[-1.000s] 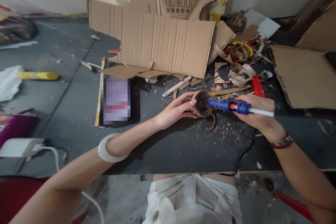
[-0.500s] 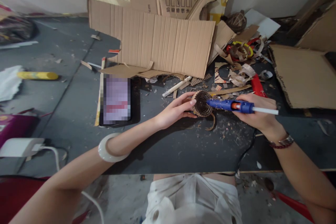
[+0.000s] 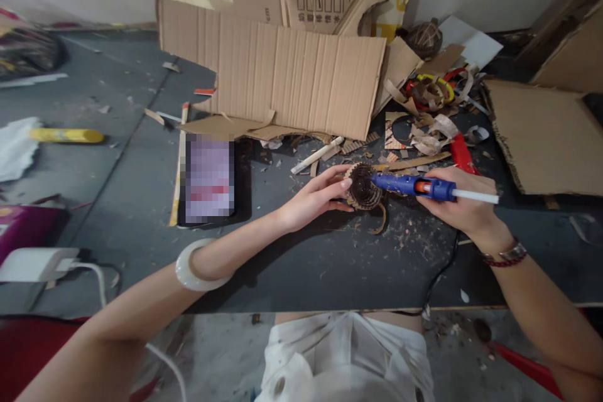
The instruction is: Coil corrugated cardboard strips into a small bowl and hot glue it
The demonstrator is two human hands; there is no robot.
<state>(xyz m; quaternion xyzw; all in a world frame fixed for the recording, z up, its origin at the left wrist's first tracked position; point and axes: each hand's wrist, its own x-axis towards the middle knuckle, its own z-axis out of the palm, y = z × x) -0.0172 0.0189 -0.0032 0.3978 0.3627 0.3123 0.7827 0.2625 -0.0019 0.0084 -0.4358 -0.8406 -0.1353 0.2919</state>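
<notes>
So you've got your left hand [image 3: 313, 196] clasping a small round coil of corrugated cardboard [image 3: 362, 187], with the fingertips [image 3: 346, 183] pressed on its ridged outer edge. The coil sits right in front of you over the dark bench [image 3: 325, 282], tightly wound and dark and shiny in the middle, with one loose curled cardboard strip [image 3: 381, 218] hanging off the bottom. Your right hand [image 3: 455, 204] is clenched around a blue hot glue gun [image 3: 409, 186], nozzle right up at the coil's rim, and one white glue stick [image 3: 475, 196] pokes out the back. There's one chunky white bangle [image 3: 193, 267] on your left wrist and one dark bracelet [image 3: 506, 255] on your right. A thin black cord [image 3: 440, 276] snakes across the bench below the gun, and the surface around the coil is speckled with tiny cardboard crumbs. Further up, you've got two big flat sheets of ribbed corrugated cardboard, one [image 3: 292, 75] straight ahead and one [image 3: 541, 138] off to the right with a torn, ragged edge. Between them lies a messy pile of curled cardboard scraps [image 3: 426, 138]. Left of your hands there's a dark rectangular object [image 3: 210, 181], but it's pixelated too heavily to make out.
</notes>
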